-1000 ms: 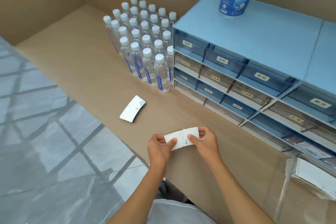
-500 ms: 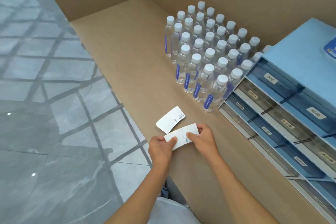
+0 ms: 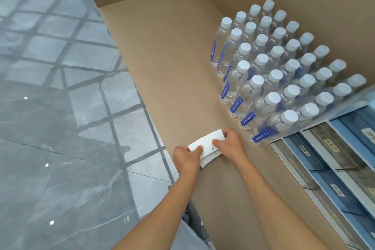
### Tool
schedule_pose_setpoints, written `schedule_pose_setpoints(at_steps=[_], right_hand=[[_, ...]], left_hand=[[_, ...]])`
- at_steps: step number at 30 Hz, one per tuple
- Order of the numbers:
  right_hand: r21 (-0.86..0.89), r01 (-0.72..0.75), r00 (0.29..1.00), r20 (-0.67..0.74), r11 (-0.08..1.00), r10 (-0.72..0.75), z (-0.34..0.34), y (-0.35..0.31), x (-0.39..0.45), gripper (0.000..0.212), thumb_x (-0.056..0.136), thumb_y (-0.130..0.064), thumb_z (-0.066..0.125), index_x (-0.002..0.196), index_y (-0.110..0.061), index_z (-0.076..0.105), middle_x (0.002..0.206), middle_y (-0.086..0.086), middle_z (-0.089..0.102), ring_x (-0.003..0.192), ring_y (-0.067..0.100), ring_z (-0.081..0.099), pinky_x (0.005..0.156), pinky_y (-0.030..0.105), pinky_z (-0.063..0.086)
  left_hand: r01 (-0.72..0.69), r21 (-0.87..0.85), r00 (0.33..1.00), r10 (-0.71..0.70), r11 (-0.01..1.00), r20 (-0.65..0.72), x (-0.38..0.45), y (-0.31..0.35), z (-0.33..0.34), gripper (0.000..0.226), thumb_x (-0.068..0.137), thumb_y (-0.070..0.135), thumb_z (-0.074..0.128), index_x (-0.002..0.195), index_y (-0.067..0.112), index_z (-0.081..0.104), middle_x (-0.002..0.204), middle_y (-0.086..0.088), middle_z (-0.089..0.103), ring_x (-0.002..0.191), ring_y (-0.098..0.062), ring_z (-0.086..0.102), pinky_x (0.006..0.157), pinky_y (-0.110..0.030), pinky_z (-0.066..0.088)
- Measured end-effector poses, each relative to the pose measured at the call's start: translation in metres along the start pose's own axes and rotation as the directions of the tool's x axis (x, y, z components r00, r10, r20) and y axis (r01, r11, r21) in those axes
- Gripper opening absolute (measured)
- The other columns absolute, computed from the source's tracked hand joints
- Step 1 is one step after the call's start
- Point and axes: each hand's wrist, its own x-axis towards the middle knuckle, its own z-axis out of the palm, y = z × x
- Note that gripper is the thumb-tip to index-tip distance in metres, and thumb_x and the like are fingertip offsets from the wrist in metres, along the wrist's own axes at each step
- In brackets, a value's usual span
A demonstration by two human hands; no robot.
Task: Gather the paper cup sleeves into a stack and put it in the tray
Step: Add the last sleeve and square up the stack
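Note:
Two white paper cup sleeves lie flat, one over the other, near the front edge of the brown counter (image 3: 174, 79). The upper sleeve (image 3: 207, 143) is pinched at both ends: my left hand (image 3: 187, 158) grips its left end, my right hand (image 3: 230, 145) its right end. The lower sleeve (image 3: 209, 159) peeks out beneath it, shifted toward me, touching the counter. The tray is out of view.
Several clear water bottles (image 3: 269, 71) with white caps stand in a tight block at the back right. A blue drawer cabinet (image 3: 332, 164) with labelled drawers fills the right side. Grey tiled floor (image 3: 50, 107) lies beyond the counter's left edge.
Both hands carried the held sleeve left across the counter and brought it down over the loose sleeve that lay alone. The camera view swung left, away from the drawer cabinet.

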Motion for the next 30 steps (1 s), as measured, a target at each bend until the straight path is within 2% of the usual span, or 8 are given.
schedule_pose_setpoints(at_steps=[4,10,13,17,20,25,28,30], right_hand=[[-0.063,-0.009,1.0,0.023,0.998,0.01,0.001,-0.005,0.008,0.042,0.059,-0.038,0.064,0.098,-0.022,0.061,0.105,0.006,0.065,0.103,0.03,0.062,0.089,0.046,0.053],[-0.084,-0.037,0.997,0.069,0.996,0.043,-0.001,-0.008,0.009,0.032,0.071,-0.031,0.067,0.1,-0.027,0.054,0.103,-0.002,0.065,0.099,0.025,0.062,0.082,0.039,0.054],[-0.087,-0.058,0.996,0.069,0.995,0.064,-0.001,-0.006,0.009,0.034,0.07,-0.035,0.066,0.101,-0.028,0.052,0.106,-0.002,0.065,0.101,0.026,0.061,0.084,0.04,0.053],[-0.042,-0.117,0.99,0.069,0.992,0.119,-0.003,-0.004,0.01,0.045,0.068,-0.037,0.07,0.105,-0.02,0.05,0.107,0.0,0.064,0.102,0.026,0.062,0.088,0.044,0.053],[-0.001,-0.103,0.992,0.068,0.995,0.103,-0.006,0.0,0.01,0.046,0.07,-0.033,0.073,0.108,-0.017,0.052,0.108,0.001,0.064,0.102,0.025,0.063,0.088,0.043,0.053],[0.131,-0.118,0.989,0.099,0.984,0.105,-0.01,0.011,0.005,0.034,0.073,-0.024,0.076,0.102,-0.006,0.068,0.097,0.008,0.074,0.087,0.025,0.071,0.08,0.039,0.058],[0.248,-0.154,0.984,0.127,0.956,0.125,-0.018,0.016,-0.009,0.018,0.08,-0.014,0.074,0.091,-0.001,0.074,0.086,0.013,0.076,0.067,0.02,0.069,0.062,0.03,0.056],[0.344,-0.182,0.98,0.139,0.921,0.142,-0.025,0.023,-0.019,0.009,0.081,-0.01,0.075,0.084,-0.002,0.072,0.08,0.012,0.073,0.061,0.017,0.066,0.054,0.023,0.051]], left_hand=[[0.017,0.085,0.999,-0.014,0.996,-0.035,0.007,0.003,0.006,0.035,0.078,0.032,0.076,0.083,0.008,0.051,0.079,-0.005,0.056,0.052,-0.013,0.043,0.038,-0.02,0.029],[0.034,0.139,0.998,-0.027,0.99,-0.054,0.004,0.002,0.009,0.036,0.081,0.035,0.073,0.096,0.011,0.051,0.093,-0.004,0.059,0.069,-0.016,0.053,0.052,-0.026,0.037],[0.077,0.101,0.996,-0.072,0.992,-0.048,0.004,0.004,0.01,0.036,0.082,0.032,0.073,0.1,0.009,0.052,0.092,-0.003,0.057,0.064,-0.01,0.049,0.05,-0.024,0.035],[0.152,-0.012,0.988,-0.152,0.988,-0.016,0.005,0.009,0.01,0.043,0.076,0.03,0.079,0.103,0.008,0.054,0.096,-0.007,0.06,0.07,-0.023,0.059,0.052,-0.025,0.044],[0.18,-0.038,0.984,-0.18,0.983,0.006,0.007,0.009,0.011,0.037,0.075,0.028,0.082,0.091,0.007,0.056,0.088,-0.006,0.06,0.062,-0.019,0.055,0.048,-0.023,0.04],[0.198,-0.084,0.978,-0.192,0.977,0.079,0.009,0.006,0.009,0.03,0.074,0.022,0.084,0.082,0.002,0.062,0.078,-0.009,0.065,0.048,-0.019,0.052,0.045,-0.021,0.041],[0.216,-0.127,0.968,-0.195,0.968,0.159,0.006,0.003,0.007,0.03,0.074,0.016,0.085,0.088,-0.004,0.067,0.09,-0.015,0.074,0.068,-0.028,0.071,0.063,-0.036,0.062],[0.239,-0.137,0.948,-0.201,0.961,0.247,-0.001,0.002,0.007,0.031,0.076,0.011,0.084,0.096,-0.007,0.069,0.097,-0.02,0.075,0.079,-0.032,0.075,0.072,-0.042,0.064]])
